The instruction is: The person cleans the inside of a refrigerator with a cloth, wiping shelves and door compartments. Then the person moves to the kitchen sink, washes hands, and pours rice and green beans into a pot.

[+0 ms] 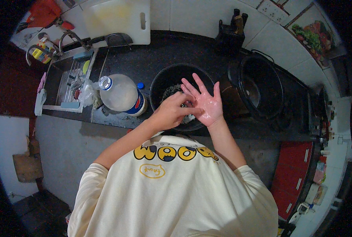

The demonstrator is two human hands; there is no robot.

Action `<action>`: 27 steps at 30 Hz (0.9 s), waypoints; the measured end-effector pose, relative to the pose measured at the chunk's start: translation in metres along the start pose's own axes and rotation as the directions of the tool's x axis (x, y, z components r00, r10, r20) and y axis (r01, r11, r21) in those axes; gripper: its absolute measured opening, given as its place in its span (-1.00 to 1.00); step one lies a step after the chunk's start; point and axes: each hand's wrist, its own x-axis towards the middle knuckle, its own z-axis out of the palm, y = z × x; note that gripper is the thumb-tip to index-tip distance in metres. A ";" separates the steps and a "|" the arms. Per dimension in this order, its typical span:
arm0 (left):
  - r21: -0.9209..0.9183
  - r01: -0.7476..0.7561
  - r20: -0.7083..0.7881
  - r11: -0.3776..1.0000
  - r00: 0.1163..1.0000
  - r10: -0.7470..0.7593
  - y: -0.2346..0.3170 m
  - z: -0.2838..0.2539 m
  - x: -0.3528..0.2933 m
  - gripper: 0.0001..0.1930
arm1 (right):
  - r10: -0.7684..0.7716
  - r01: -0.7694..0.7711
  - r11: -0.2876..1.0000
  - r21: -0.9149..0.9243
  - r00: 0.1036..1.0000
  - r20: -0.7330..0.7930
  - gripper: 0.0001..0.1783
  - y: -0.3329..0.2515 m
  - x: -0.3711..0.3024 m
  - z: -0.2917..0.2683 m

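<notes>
Over a round black pot [155, 85], my right hand [208, 103] is held palm up. Its fingers are spread, and the palm looks wet and shiny. My left hand [172, 110] reaches across to it, thumb and fingers bent together at the right palm. Whether anything small is between those fingertips is hidden. Loose whitish grains [170, 91] show inside the pot, partly covered by my hands. Just left of the pot stands a large clear plastic bottle [118, 93] with an uncapped mouth and a blue label. A blue cap [141, 85] shows beside it.
At the left is a sink [61, 85] with a rack, taps and a plastic bag [90, 94] at its edge. A white cutting board [118, 21] leans on the wall. A knife block [230, 33] stands behind; another black pot [259, 87] sits to the right on the dark counter.
</notes>
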 end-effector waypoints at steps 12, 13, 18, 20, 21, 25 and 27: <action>0.056 0.078 -0.013 0.995 0.997 -0.077 0.007 0.003 0.002 -0.58 | 0.023 -0.029 0.992 -0.126 0.999 -0.049 -0.09 0.002 -0.003 0.007; 0.067 0.076 0.003 0.995 0.997 -0.076 0.006 0.004 0.002 -0.57 | 0.029 -0.037 0.989 -0.141 0.998 -0.056 -0.09 0.002 -0.004 0.008; -0.014 0.042 -0.035 0.999 0.998 -0.043 -0.009 0.008 -0.005 -0.42 | 0.063 -0.074 0.979 -0.188 0.996 -0.065 -0.08 0.001 -0.004 0.010; -0.038 0.049 -0.063 0.998 0.997 -0.051 -0.005 0.006 -0.002 -0.46 | 0.073 -0.095 0.959 -0.267 0.993 -0.091 -0.08 0.001 -0.004 0.010; -0.043 0.056 -0.060 0.997 0.996 -0.059 -0.002 0.005 0.000 -0.50 | 0.069 -0.091 0.956 -0.280 0.994 -0.088 -0.08 0.002 -0.003 0.009; -0.044 0.069 -0.011 0.997 0.998 -0.070 0.003 0.007 0.002 -0.56 | 0.069 -0.095 0.942 -0.321 0.993 -0.092 -0.07 0.005 -0.004 0.009; -0.036 0.039 -0.004 0.999 0.999 -0.039 -0.005 0.007 -0.003 -0.48 | 0.081 -0.106 0.946 -0.307 0.992 -0.094 -0.07 0.005 -0.004 0.010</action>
